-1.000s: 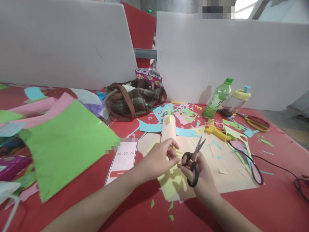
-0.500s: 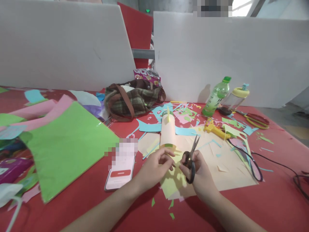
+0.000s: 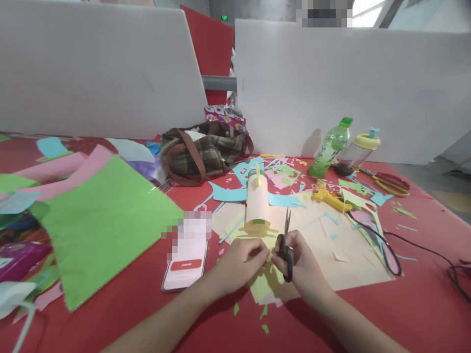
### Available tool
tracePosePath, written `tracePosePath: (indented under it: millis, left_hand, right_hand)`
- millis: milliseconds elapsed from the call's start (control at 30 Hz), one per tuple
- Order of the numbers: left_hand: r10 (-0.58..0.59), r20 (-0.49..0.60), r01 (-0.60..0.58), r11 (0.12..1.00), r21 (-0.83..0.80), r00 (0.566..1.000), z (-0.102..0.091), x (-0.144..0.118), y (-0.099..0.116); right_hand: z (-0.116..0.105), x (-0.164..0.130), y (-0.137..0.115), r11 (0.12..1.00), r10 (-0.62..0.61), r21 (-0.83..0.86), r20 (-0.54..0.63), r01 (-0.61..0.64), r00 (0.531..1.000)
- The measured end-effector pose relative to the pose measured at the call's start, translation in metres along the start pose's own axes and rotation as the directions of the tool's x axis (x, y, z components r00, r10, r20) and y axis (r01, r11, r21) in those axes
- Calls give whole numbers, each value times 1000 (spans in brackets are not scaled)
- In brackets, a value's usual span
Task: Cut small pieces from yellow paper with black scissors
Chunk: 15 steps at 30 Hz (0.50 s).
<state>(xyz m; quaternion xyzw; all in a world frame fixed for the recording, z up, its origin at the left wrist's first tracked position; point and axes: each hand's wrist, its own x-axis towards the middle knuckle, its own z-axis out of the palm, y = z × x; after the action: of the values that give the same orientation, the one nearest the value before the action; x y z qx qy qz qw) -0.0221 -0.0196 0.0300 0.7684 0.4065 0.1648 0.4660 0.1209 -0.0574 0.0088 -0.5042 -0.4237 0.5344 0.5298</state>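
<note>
My right hand (image 3: pixel 303 269) grips black scissors (image 3: pixel 286 243), blades shut and pointing up and away. My left hand (image 3: pixel 241 262) pinches a small piece of pale yellow paper (image 3: pixel 265 255) right beside the scissors' handles. Both hands hover over a yellow sheet (image 3: pixel 262 287) lying on a large peach sheet (image 3: pixel 346 260). Just beyond the hands a peach paper tube (image 3: pixel 257 203) stands upright with a green band at its base.
A phone (image 3: pixel 186 262) lies left of my hands beside a big green sheet (image 3: pixel 99 220). A plaid bag (image 3: pixel 204 152), a green bottle (image 3: pixel 329 149), a yellow-lidded bottle (image 3: pixel 358 152), a yellow glue gun (image 3: pixel 327 196) with black cable, red scissors (image 3: pixel 390 184) and several paper scraps lie on the red table (image 3: pixel 423 304).
Both hands drew slightly toward me and lower. The scissors swung from tilted right to nearly upright, and their blades have closed. The view shifted a little.
</note>
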Motion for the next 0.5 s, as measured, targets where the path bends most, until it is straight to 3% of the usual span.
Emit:
tracePosePath:
  millis: [333, 500]
  left_hand:
    - [-3, -3, 3, 1000, -11, 1000, 1, -1, 1]
    - [-93, 4, 91, 965, -245, 996, 0, 2, -1]
  right_hand:
    - [0, 0, -1, 1000, 1, 2, 7, -1, 1000]
    - [-3, 1, -1, 1000, -7, 30, 3, 7, 1000]
